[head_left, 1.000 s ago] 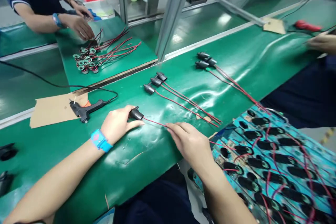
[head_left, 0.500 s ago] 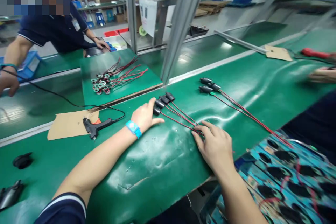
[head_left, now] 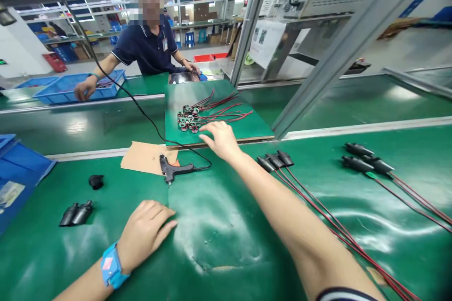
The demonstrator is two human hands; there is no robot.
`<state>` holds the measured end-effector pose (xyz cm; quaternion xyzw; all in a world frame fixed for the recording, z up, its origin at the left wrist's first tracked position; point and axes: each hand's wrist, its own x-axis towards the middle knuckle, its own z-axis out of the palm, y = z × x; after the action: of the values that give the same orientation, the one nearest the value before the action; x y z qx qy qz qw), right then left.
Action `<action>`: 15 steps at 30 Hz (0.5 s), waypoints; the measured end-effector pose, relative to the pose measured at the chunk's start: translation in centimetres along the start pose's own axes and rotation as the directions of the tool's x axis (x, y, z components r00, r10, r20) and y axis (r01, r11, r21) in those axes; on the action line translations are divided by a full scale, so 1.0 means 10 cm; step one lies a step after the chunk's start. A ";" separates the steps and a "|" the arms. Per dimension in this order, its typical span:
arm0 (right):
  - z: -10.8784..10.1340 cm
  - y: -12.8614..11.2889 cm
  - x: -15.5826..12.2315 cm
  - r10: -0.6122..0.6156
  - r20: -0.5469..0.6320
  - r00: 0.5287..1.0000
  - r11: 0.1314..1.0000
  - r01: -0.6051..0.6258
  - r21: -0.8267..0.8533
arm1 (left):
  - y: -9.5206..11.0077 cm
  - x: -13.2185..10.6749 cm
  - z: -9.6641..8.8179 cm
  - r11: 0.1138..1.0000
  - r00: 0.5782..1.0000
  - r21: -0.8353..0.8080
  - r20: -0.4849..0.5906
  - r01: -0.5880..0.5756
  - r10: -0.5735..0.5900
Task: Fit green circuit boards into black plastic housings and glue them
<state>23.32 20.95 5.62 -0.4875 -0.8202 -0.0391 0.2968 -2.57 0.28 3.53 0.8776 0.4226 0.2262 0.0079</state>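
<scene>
My right hand (head_left: 223, 140) reaches to the near edge of a raised green board (head_left: 226, 89), thumb and fingers apart and nothing in them. Just beyond its fingertips lies a pile of small round parts (head_left: 187, 120) with red wires. My left hand (head_left: 148, 225), in a blue wristband (head_left: 112, 265), rests low over the green mat (head_left: 219, 240), thumb apart from the fingers and holding nothing. Three black housings (head_left: 274, 162) with red wires lie together by my right forearm. Another group of black wired housings (head_left: 367, 159) lies farther right.
A black glue gun (head_left: 173, 169) lies partly on cardboard (head_left: 139, 159), its cable running up left. At left are two black housings (head_left: 76, 214), a black cap (head_left: 96, 181) and a blue bin (head_left: 21, 183). A co-worker (head_left: 151, 51) stands across the bench, one hand at a blue tray (head_left: 63, 96).
My right hand has let go of the red wires and moved to the raised board. My left hand has left the black housings and drawn back left. The view has turned left.
</scene>
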 end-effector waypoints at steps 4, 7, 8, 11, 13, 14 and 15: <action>0.38 -0.20 0.43 -0.026 -0.012 1.000 0.999 0.025 -0.038 | -0.08 -0.10 -0.02 1.000 1.000 -0.003 -0.019 0.010 -0.010; 0.55 -0.23 0.58 -0.099 -0.006 0.995 0.994 0.099 -0.038 | -0.20 -0.13 -0.13 1.000 1.000 0.018 0.001 -0.005 0.005; 0.59 -0.20 0.62 -0.128 -0.006 0.992 0.991 0.128 -0.030 | -0.27 -0.13 -0.20 0.999 1.000 0.048 0.003 0.019 -0.019; 0.67 -0.05 0.72 -0.229 -0.010 0.973 0.974 0.229 -0.002 | -0.61 -0.18 -0.47 0.939 0.960 0.201 -0.060 0.280 -0.273; 0.66 0.03 0.76 -0.292 -0.003 0.956 0.956 0.292 0.001 | -0.86 -0.27 -0.70 0.803 0.859 0.309 -0.125 0.509 -0.496; 0.62 0.05 0.77 -0.317 0.007 0.948 0.948 0.317 -0.008 | -0.96 -0.33 -0.81 0.729 0.803 0.353 -0.136 0.587 -0.581; 0.55 0.04 0.76 -0.339 0.027 0.940 0.940 0.339 -0.023 | -1.05 -0.40 -0.92 0.673 0.760 0.391 -0.121 0.627 -0.638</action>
<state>18.55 29.02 5.02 -0.3434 -0.8945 -0.0956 0.2697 -16.16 2.43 8.06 0.6611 0.7372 0.1045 -0.0925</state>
